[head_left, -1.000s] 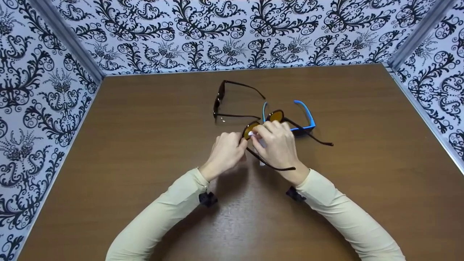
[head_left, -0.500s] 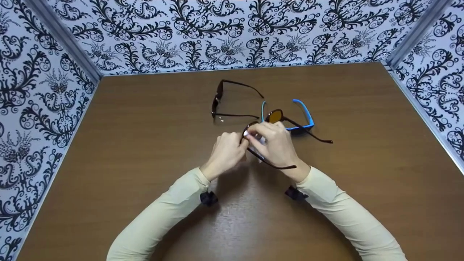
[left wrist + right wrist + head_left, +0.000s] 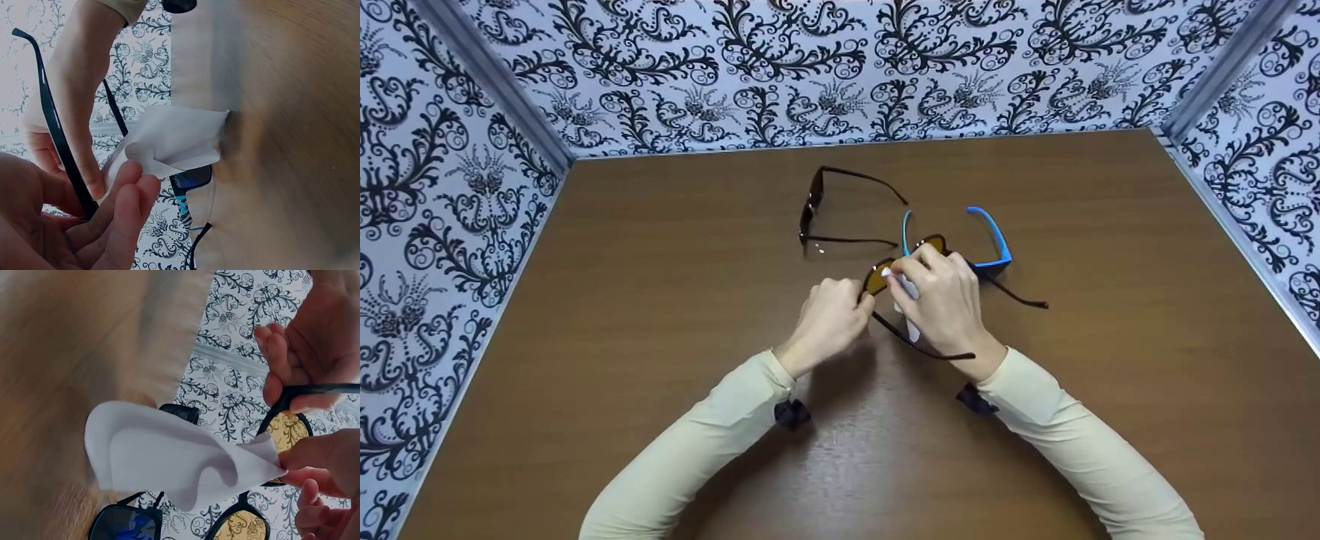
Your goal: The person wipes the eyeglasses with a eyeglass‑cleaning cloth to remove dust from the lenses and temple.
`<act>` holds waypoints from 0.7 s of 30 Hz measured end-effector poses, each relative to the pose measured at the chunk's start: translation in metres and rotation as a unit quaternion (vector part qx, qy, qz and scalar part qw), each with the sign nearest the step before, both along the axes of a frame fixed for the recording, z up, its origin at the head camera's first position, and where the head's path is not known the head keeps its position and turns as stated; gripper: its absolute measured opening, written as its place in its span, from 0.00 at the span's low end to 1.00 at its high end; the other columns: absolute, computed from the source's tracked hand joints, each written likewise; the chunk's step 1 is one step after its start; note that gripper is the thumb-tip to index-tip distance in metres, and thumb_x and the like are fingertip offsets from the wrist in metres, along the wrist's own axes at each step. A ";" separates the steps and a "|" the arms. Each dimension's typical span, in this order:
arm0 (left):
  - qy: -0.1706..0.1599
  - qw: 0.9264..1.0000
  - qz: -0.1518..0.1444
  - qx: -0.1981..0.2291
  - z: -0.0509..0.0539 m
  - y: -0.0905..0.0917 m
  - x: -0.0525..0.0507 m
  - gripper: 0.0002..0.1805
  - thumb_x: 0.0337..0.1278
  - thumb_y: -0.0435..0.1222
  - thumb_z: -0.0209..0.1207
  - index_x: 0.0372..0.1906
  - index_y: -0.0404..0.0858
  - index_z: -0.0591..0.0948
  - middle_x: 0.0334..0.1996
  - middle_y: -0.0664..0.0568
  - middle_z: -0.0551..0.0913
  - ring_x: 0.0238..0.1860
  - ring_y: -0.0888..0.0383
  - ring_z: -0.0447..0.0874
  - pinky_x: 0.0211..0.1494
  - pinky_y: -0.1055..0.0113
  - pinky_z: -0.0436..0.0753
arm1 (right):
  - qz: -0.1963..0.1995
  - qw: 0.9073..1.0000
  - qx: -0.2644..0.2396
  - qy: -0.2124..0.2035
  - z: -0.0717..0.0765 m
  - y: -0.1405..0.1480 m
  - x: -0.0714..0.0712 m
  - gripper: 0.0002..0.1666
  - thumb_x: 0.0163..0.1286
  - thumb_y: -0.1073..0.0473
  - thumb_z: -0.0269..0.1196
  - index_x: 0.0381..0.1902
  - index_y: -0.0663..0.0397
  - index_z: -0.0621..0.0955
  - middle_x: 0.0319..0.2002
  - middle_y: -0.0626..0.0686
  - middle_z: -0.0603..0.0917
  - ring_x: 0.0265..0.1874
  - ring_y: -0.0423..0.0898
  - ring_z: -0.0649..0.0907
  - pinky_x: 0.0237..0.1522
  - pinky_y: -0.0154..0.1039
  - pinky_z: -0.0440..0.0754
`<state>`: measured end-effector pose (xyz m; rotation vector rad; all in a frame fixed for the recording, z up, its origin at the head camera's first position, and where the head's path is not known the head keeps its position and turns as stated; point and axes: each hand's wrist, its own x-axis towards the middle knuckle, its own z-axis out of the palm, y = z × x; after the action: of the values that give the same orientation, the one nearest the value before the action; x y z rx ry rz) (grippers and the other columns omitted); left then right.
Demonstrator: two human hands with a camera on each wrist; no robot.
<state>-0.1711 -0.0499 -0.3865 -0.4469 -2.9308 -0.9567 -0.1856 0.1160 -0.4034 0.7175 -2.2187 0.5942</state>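
Observation:
In the head view, my left hand (image 3: pixel 829 319) grips dark-framed sunglasses with amber lenses (image 3: pixel 876 280) at one end, by the hinge. Their two arms stick out unfolded toward the right. My right hand (image 3: pixel 943 300) pinches a white cloth (image 3: pixel 157 450) against the lens nearest the left hand. From the right wrist view, the cloth hangs loosely from thumb and fingers and covers part of that lens; the other amber lens (image 3: pixel 243 526) shows below it. The right hand hides the middle of the frame in the head view.
Black sunglasses (image 3: pixel 812 202) rest unfolded on the brown table (image 3: pixel 675 247), beyond the hands. Blue-armed sunglasses (image 3: pixel 994 234) lie just behind the right hand, partly covered by it. Patterned panels (image 3: pixel 840 75) border the table at the back and sides.
My right hand slid left over the lens with the cloth, then back right, uncovering amber again. The held sunglasses have tipped slightly. My left hand has stayed nearly still.

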 end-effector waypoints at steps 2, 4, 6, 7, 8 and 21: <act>-0.001 1.000 -0.001 -0.006 0.000 0.000 0.000 0.15 0.62 0.34 0.52 0.18 0.42 0.71 0.13 0.57 0.65 0.17 0.56 0.69 0.19 0.64 0.67 | 0.003 1.000 -0.006 0.005 0.001 0.000 0.000 0.03 0.58 0.63 0.69 0.28 0.56 0.84 0.25 0.50 0.77 0.19 0.47 0.74 0.25 0.42 0.68; -0.002 1.000 -0.002 -0.008 0.000 0.001 0.000 0.15 0.62 0.34 0.52 0.18 0.42 0.71 0.13 0.57 0.65 0.17 0.56 0.69 0.18 0.65 0.66 | 0.015 1.000 -0.011 0.008 0.001 -0.001 -0.001 0.02 0.59 0.63 0.68 0.28 0.56 0.84 0.26 0.50 0.78 0.19 0.46 0.76 0.26 0.42 0.68; -0.001 1.000 -0.002 -0.009 -0.001 0.001 0.001 0.16 0.62 0.34 0.53 0.18 0.43 0.69 0.13 0.58 0.64 0.17 0.57 0.68 0.18 0.65 0.65 | 0.033 0.999 -0.016 0.006 0.001 -0.001 -0.001 0.02 0.59 0.63 0.68 0.29 0.56 0.84 0.26 0.50 0.80 0.20 0.46 0.77 0.29 0.43 0.70; 0.000 1.000 -0.002 -0.008 -0.001 0.001 0.001 0.16 0.62 0.34 0.53 0.17 0.43 0.69 0.13 0.58 0.63 0.16 0.58 0.67 0.18 0.66 0.64 | 0.044 0.999 -0.019 0.005 0.001 -0.002 -0.001 0.03 0.59 0.63 0.68 0.30 0.57 0.84 0.27 0.50 0.81 0.21 0.47 0.78 0.30 0.43 0.71; 0.003 1.000 -0.002 -0.008 -0.001 0.001 0.001 0.16 0.62 0.34 0.53 0.17 0.44 0.68 0.13 0.58 0.63 0.16 0.58 0.66 0.18 0.66 0.63 | 0.056 0.998 -0.020 0.004 0.001 -0.002 0.000 0.03 0.60 0.63 0.68 0.30 0.57 0.84 0.28 0.50 0.81 0.22 0.47 0.79 0.31 0.44 0.71; 0.026 1.000 0.005 -0.006 -0.001 0.000 0.003 0.16 0.63 0.34 0.52 0.18 0.42 0.70 0.14 0.56 0.65 0.18 0.55 0.70 0.21 0.60 0.70 | 0.067 0.997 0.028 -0.018 -0.007 0.003 0.001 0.02 0.59 0.63 0.68 0.30 0.57 0.84 0.27 0.50 0.82 0.22 0.48 0.79 0.31 0.44 0.74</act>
<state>-0.1681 -0.0496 -0.3879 -0.4518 -2.8906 -0.9123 -0.1847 0.1192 -0.4100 0.8977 -2.2398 0.6162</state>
